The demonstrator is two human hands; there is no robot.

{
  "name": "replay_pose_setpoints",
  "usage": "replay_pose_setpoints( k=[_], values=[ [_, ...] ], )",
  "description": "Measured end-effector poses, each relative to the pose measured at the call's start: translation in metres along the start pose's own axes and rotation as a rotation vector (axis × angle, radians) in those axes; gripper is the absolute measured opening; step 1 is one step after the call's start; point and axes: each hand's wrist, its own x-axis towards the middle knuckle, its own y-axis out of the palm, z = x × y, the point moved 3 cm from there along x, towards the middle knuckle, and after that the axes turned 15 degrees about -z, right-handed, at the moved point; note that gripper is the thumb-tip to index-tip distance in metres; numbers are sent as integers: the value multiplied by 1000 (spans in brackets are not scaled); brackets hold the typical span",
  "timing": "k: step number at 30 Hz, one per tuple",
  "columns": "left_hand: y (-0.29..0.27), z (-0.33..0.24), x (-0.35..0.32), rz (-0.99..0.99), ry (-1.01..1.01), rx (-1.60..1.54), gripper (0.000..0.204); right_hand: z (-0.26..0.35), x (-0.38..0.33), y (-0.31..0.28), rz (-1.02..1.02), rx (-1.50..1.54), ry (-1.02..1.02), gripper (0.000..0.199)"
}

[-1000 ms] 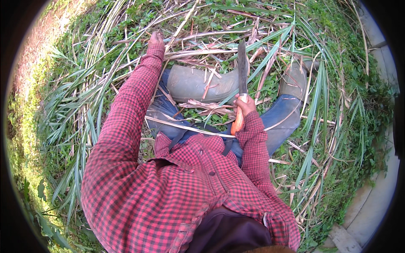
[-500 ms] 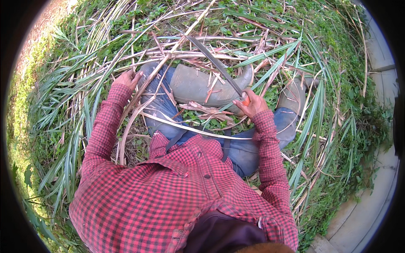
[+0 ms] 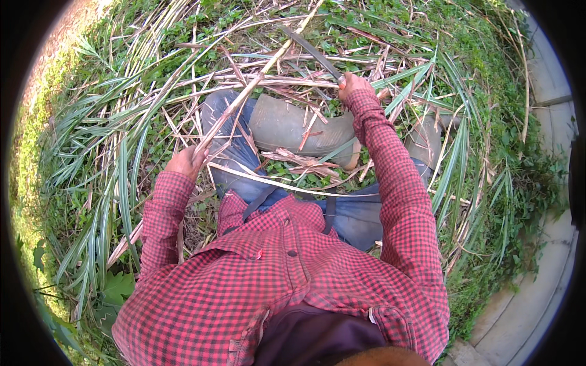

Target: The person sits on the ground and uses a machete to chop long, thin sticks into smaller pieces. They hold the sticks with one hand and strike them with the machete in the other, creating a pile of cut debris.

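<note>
My left hand is closed round the near end of a long pale stalk. The stalk slants up and away to the right, over my jeans-clad knee. In my right hand is a long-bladed knife, its handle mostly covered by my fingers. The narrow grey blade points away and to the left. Its far end overlaps the stalk in the head view; whether they touch, I cannot tell. A thin pale strip lies across my thighs. Dry husk pieces are scattered between my legs.
I sit on weedy ground with my legs bent, in blue jeans and olive rubber boots. Long green leaves and cut stalks lie to my left, with more leaves on the right. A pale concrete edge curves along the far right.
My left hand has come nearer and closed on the stalk, which has shifted. My right hand has carried the knife away from me, over the boot, its blade now reaching the stalk.
</note>
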Motion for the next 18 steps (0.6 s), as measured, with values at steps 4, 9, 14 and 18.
replay_pose_setpoints(
  k=[4, 9, 14, 18],
  values=[
    [18, 10, -6, -111, 48, 29, 45, 23, -1, -43, 89, -59, -236, 25],
    [30, 4, -21, -107, 36, 174, 44, 2, 36, -27, 20, -154, -316, 18],
    [48, 3, -23, -117, 23, 131, 38, -21, 79, -64, 64, -336, -327, 27],
    [78, 5, -37, -98, -10, 134, 37, 30, 56, -106, 160, -412, -575, 22]
  ],
)
